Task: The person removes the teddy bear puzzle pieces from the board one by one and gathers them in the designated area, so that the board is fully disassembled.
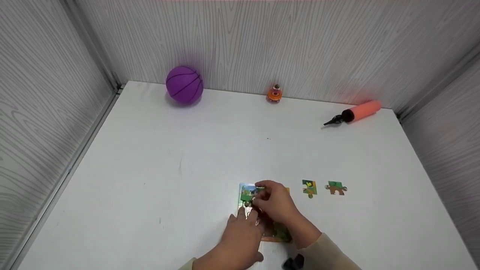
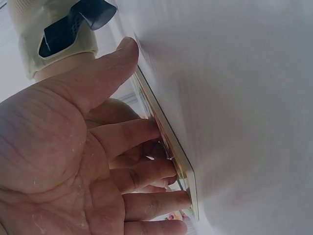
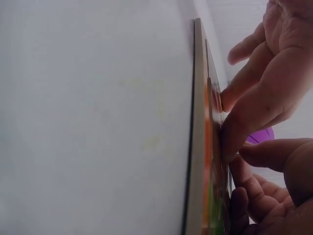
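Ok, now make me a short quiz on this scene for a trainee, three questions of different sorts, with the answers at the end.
1. How many loose puzzle pieces lie on the table to the right of the puzzle board in the head view?

2. True or false: the left hand and the right hand both have fingers at the puzzle board.

3. Which of these is farthest right in the head view?
a) the purple ball
b) the small orange toy
c) the coral cylinder with a black nozzle

Key: 1. Two. 2. True. 3. c.
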Available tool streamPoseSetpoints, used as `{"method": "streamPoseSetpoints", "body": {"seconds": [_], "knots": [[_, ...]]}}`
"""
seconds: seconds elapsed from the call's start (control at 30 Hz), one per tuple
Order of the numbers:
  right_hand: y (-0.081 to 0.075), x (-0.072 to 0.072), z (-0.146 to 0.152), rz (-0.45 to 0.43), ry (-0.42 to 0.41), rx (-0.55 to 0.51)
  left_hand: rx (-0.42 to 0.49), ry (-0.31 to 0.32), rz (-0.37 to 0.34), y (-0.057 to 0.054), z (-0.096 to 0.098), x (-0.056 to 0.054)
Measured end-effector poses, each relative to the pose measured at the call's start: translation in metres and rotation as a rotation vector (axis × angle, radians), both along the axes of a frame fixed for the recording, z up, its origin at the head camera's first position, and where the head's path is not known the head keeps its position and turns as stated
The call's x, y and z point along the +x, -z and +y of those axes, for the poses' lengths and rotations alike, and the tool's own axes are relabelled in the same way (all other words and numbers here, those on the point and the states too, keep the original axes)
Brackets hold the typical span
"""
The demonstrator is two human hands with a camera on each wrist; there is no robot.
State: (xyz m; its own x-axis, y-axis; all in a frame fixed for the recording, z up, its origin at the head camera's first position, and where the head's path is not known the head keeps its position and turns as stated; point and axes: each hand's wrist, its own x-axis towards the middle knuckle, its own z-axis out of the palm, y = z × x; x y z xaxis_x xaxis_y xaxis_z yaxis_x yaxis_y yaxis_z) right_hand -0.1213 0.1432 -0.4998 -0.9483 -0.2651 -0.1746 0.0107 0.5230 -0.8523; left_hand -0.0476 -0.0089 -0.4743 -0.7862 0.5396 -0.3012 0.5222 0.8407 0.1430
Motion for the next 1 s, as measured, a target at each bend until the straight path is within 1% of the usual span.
{"method": "streamPoseSetpoints", "body": {"seconds": [0.13, 0.23, 0.33, 0.53, 0.63, 0.77, 1.0], "knots": [[-0.001, -0.002, 0.007, 0.014, -0.012, -0.035, 0.002, -0.007, 0.002, 0.000, 0.001, 0.000], [-0.004, -0.004, 0.015, 0.023, -0.017, -0.065, 0.028, -0.021, 0.008, 0.000, 0.001, 0.001], [-0.006, -0.005, 0.026, 0.029, 0.007, -0.076, 0.045, -0.031, 0.018, 0.000, 0.001, 0.002], [-0.011, -0.006, 0.054, 0.062, 0.116, -0.057, 0.036, -0.028, 0.031, 0.001, 0.002, 0.001], [-0.016, -0.007, 0.070, 0.090, 0.170, -0.013, 0.047, -0.027, 0.036, 0.001, 0.002, 0.001], [-0.023, -0.008, 0.095, 0.122, 0.223, 0.042, 0.071, -0.032, 0.044, 0.001, 0.002, 0.002], [-0.037, -0.010, 0.141, 0.128, 0.299, 0.098, 0.096, -0.038, 0.007, 0.002, 0.003, 0.000]]}}
